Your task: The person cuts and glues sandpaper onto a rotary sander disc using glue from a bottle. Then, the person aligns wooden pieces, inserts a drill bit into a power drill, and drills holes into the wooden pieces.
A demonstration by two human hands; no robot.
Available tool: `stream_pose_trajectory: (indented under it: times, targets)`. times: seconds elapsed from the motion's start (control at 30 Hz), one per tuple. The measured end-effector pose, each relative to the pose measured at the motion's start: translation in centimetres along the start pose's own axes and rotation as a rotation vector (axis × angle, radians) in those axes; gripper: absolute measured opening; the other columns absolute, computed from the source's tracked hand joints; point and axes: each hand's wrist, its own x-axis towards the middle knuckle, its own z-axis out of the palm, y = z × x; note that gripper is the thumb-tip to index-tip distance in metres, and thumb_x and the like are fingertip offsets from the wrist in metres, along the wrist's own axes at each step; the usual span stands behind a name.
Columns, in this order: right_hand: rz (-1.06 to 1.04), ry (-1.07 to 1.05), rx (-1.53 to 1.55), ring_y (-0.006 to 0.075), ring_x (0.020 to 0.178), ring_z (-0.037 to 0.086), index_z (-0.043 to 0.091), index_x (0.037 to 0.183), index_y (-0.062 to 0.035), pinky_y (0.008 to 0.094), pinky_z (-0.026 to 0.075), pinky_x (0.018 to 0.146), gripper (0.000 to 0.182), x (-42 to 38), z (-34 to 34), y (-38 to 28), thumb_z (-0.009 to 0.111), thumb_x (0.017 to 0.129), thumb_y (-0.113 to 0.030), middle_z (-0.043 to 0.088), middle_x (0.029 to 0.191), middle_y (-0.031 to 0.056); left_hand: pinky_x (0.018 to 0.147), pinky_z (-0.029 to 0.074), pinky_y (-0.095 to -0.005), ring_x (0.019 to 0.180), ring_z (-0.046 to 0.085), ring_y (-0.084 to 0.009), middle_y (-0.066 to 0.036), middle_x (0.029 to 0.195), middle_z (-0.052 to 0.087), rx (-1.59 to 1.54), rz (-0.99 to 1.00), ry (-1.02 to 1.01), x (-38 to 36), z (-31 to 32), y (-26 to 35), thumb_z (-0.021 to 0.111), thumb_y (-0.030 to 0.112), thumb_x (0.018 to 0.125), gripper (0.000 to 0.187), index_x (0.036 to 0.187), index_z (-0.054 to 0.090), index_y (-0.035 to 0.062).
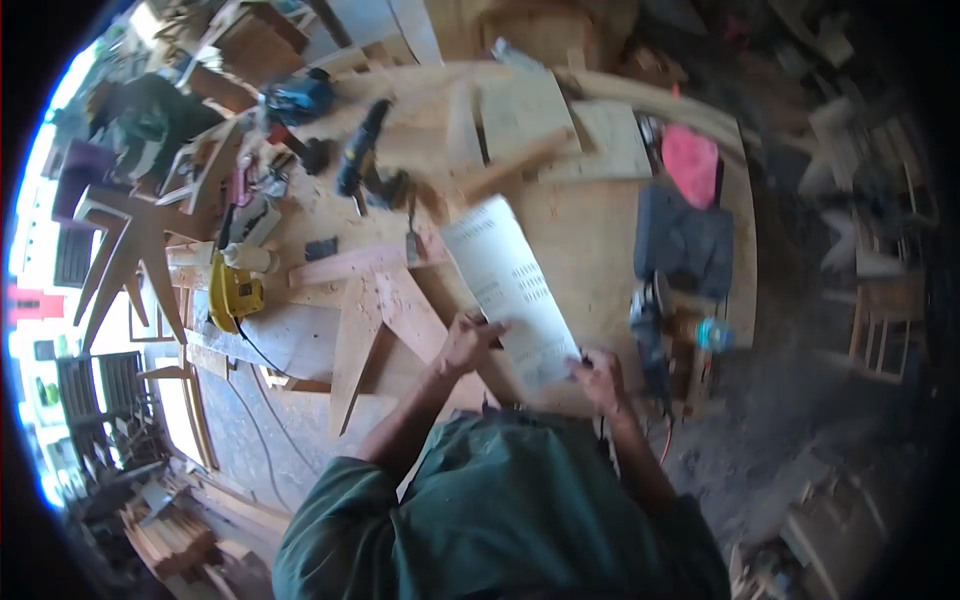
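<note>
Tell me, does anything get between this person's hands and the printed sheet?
Nothing visible does. The left hand already grips the printed sheet along its left edge, and the right hand holds it near the lower right corner.

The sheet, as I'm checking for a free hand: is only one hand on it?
No, the left hand and the right hand both hold the sheet, at opposite edges.

Fingers (494,328) of the left hand (466,343) and right hand (600,381) hold a printed sheet (512,288) above a wooden workbench (592,240).
</note>
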Motion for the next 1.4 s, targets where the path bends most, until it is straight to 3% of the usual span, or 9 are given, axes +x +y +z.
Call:
stream_pose_trajectory:
  times: [0.23,0.43,0.57,0.63,0.73,0.83,0.93,1.07,1.4]
  targets:
    - [0.021,0.051,0.175,0.0076,0.076,0.062,0.073,0.097,0.0031,0.0249,0.05,0.071,0.023,-3.3,1.8,-0.2,0.064,0.102,-0.017,0.07,0.082,0.0022,0.086,0.064,-0.0477,0.107,0.071,-0.0334,-0.019,0.118,0.07,-0.32,-0.185,-0.2,-3.9,-1.0,-3.5,0.057,0.006,0.099,0.031,0.128,0.06,-0.0068]
    - [-0.007,0.028,0.284,0.0053,0.079,0.063,0.074,0.103,0.0015,0.0238,0.051,0.072,0.026,-3.8,1.5,0.4,0.063,0.104,-0.022,0.072,0.087,0.0004,0.073,0.065,-0.0422,0.098,0.071,-0.0298,-0.017,0.116,0.068,-0.171,-0.231,-0.236,-4.4,-0.7,-2.5,0.059,0.009,0.099,0.035,0.132,0.056,-0.0031]
    - [-0.149,0.533,-0.062,0.0229,0.079,0.068,0.071,0.107,0.0045,0.0333,0.054,0.077,0.035,-2.5,-3.2,1.7,0.074,0.096,-0.029,0.072,0.088,0.0136,0.055,0.045,-0.0273,0.069,0.061,-0.0144,-0.008,0.086,0.07,0.212,-0.079,-0.066,-3.2,-1.5,-0.8,0.063,0.019,0.1,0.022,0.106,0.071,-0.0008]
    - [0.007,0.574,-0.414,0.0175,0.093,0.068,0.066,0.123,0.0019,0.0308,0.053,0.087,0.046,-2.4,-6.9,3.7,0.076,0.094,-0.032,0.072,0.1,0.009,0.054,0.042,-0.0272,0.062,0.055,-0.0121,-0.004,0.079,0.065,0.156,-0.023,0.016,-2.6,-3.0,0.5,0.064,0.019,0.1,0.021,0.101,0.07,-0.0006]
    - [-0.147,0.727,-0.932,0.0346,0.096,0.07,0.061,0.13,0.002,0.0395,0.053,0.09,0.059,-1.3,-10.4,9.5,0.08,0.087,-0.033,0.072,0.102,0.0168,0.052,0.038,-0.025,0.058,0.047,-0.0095,-0.004,0.077,0.059,0.163,0.049,0.15,-2.5,-5.5,2.7,0.066,0.017,0.1,0.013,0.1,0.065,0.0039]
    - [-0.247,0.729,-1.005,0.0449,0.096,0.069,0.059,0.132,0.0004,0.0464,0.053,0.089,0.065,-0.6,-12.1,12.8,0.083,0.082,-0.034,0.073,0.102,0.0213,0.05,0.038,-0.0262,0.055,0.047,-0.0101,-0.003,0.073,0.057,0.084,0.157,0.333,-3.9,-6.3,5.1,0.067,0.016,0.1,0.012,0.098,0.064,0.0049]
    - [0.147,0.502,-0.724,0.0407,0.092,0.071,0.062,0.126,0.0002,0.046,0.054,0.085,0.062,0.2,-14.3,11.5,0.084,0.079,-0.035,0.073,0.102,0.0209,0.05,0.038,-0.0261,0.056,0.048,-0.0101,-0.004,0.076,0.059,0.048,0.207,0.327,-4.8,-10.1,4.3,0.066,0.013,0.1,0.008,0.1,0.064,0.0056]
    - [0.198,0.324,-0.637,0.0383,0.09,0.071,0.064,0.11,-0.0006,0.0461,0.053,0.083,0.054,0.5,-15.5,10.6,0.087,0.074,-0.035,0.072,0.099,0.0203,0.05,0.038,-0.0243,0.057,0.05,-0.0089,-0.002,0.079,0.06,0.001,0.264,0.332,-6.3,-11.9,3.6,0.065,0.008,0.1,0.002,0.101,0.065,0.0057]
    - [0.023,0.461,-0.852,0.0439,0.106,0.062,0.052,0.121,-0.0032,0.0534,0.05,0.089,0.066,-0.8,-1.8,10.5,0.089,0.072,-0.028,0.06,0.114,0.0223,0.059,0.056,-0.0326,0.071,0.065,-0.0157,-0.009,0.095,0.068,0.057,0.159,0.359,-5.3,-9.5,2.7,0.066,0.014,0.101,0.019,0.115,0.063,0.0016]
